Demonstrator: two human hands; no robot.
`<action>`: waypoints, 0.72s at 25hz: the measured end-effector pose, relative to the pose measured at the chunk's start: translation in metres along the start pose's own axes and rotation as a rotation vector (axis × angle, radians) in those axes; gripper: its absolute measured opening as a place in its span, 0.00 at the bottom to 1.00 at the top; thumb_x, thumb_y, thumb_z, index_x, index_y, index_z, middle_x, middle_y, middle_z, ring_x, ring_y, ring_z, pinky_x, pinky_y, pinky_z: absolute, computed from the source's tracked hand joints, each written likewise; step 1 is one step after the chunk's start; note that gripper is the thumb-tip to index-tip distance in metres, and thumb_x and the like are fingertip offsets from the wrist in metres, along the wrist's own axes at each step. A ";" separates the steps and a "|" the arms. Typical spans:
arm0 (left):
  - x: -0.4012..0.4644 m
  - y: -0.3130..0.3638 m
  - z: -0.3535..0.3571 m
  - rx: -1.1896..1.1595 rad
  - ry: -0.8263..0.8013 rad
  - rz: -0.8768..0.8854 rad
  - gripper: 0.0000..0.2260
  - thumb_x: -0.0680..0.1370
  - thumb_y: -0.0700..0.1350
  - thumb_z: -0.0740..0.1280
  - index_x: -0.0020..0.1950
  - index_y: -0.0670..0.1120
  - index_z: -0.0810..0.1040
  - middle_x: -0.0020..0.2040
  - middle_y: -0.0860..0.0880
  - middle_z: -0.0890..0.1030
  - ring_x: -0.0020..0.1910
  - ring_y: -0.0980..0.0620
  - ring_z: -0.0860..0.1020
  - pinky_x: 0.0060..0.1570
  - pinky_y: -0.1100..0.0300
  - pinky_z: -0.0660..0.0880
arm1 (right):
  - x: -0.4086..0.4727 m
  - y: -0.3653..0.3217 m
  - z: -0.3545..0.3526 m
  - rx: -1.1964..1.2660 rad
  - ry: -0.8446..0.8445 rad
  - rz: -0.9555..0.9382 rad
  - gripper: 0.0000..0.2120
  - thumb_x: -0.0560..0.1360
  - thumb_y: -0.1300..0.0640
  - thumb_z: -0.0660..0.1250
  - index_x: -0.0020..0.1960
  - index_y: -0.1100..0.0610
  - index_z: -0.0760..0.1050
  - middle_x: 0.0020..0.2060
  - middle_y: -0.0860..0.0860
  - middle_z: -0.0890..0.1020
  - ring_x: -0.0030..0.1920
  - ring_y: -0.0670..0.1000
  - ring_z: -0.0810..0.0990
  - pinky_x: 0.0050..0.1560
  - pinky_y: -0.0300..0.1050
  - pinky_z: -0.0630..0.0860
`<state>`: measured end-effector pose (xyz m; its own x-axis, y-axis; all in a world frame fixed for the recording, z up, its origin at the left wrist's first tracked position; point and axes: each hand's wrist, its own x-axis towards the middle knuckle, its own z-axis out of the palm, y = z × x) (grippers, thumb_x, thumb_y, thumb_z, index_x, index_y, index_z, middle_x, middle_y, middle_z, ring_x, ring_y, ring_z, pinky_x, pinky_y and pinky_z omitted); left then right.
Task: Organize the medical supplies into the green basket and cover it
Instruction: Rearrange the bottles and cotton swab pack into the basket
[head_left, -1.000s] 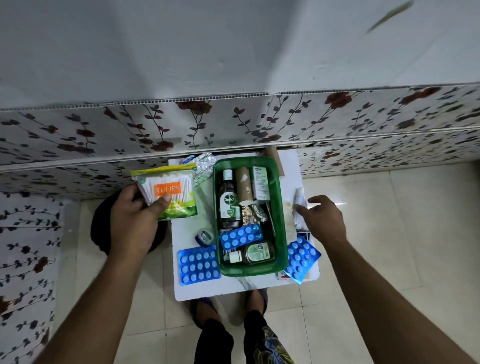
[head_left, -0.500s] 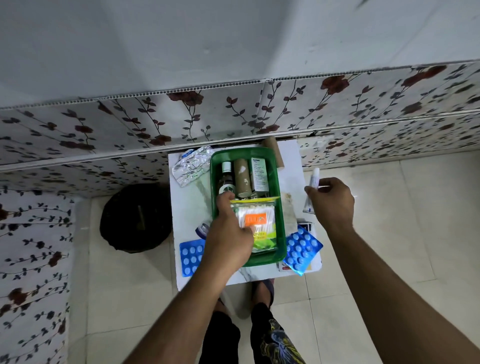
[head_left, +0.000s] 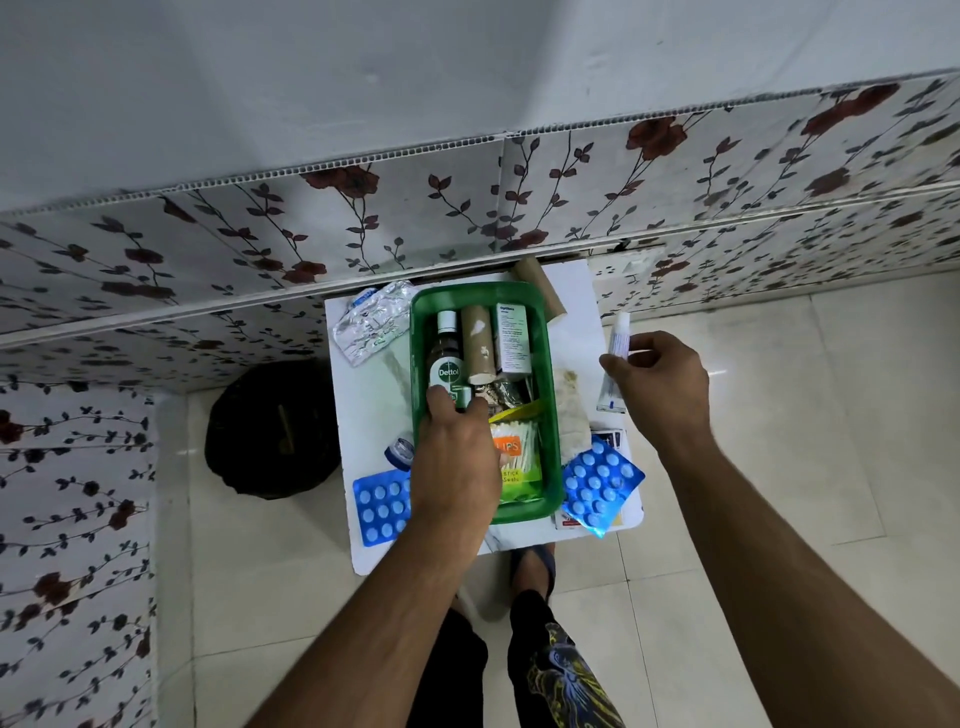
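- While the left hand (head_left: 457, 457) reaches down into the green basket (head_left: 551, 415), its fingers lie over the near half, thumb tip against the Dettol bottle (head_left: 445, 358)
- Cotton swab pack (head_left: 517, 457) sits in the basket's near end, partly under that hand; the fingers are curled loosely over it, and whether they actually pinch it I cannot tell
- Right hand (head_left: 657, 387) is out to the right of the basket, above the table's right edge, thumb and fingers closed around a white ointment tube (head_left: 618, 345), cap end pointing away from the person
- Inside the far half of the basket: the Dettol bottle on the left, a brown cardboard roll (head_left: 478, 340) in the middle, a white medicine box (head_left: 511, 338) on the right, all lying lengthwise side by side
- Basket rests in the middle of a small white table (head_left: 363, 415) pushed up to the floral wall
- Outside it on the table: a silver blister strip (head_left: 371, 325) at the far left, a blue tablet strip (head_left: 379, 506) at the near left, a small blue jar (head_left: 399, 451) just beside the basket's left wall
- Right side: a second blue tablet strip (head_left: 600, 483) by the near right corner, a second cardboard roll (head_left: 543, 291) at the far right corner
- Black bin (head_left: 260, 431) stands on the floor left of the table
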<state>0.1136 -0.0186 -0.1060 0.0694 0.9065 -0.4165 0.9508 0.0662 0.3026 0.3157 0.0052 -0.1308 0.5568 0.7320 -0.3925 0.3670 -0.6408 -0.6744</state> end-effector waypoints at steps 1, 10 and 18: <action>0.001 0.000 -0.001 0.036 0.003 0.012 0.19 0.76 0.39 0.70 0.67 0.45 0.74 0.62 0.41 0.69 0.56 0.43 0.76 0.56 0.51 0.76 | -0.001 -0.001 0.000 0.000 -0.007 -0.001 0.10 0.71 0.51 0.73 0.51 0.50 0.78 0.37 0.40 0.80 0.37 0.43 0.81 0.43 0.45 0.79; 0.010 -0.059 -0.050 -0.489 0.373 -0.020 0.09 0.76 0.39 0.65 0.51 0.50 0.81 0.44 0.52 0.83 0.41 0.56 0.80 0.45 0.62 0.74 | -0.062 -0.052 -0.002 0.187 -0.234 -0.026 0.08 0.64 0.46 0.76 0.41 0.46 0.81 0.34 0.48 0.84 0.37 0.52 0.85 0.42 0.56 0.83; 0.013 -0.128 -0.027 -0.546 0.240 -0.200 0.09 0.75 0.38 0.65 0.47 0.50 0.82 0.40 0.53 0.82 0.40 0.52 0.81 0.46 0.54 0.79 | -0.116 -0.050 0.092 -0.292 -0.421 -0.140 0.11 0.69 0.51 0.74 0.49 0.53 0.79 0.39 0.51 0.85 0.40 0.53 0.83 0.39 0.42 0.74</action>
<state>-0.0149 -0.0040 -0.1273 -0.2234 0.9188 -0.3254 0.6426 0.3899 0.6596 0.1644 -0.0268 -0.1092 0.1621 0.8061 -0.5692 0.6416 -0.5244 -0.5599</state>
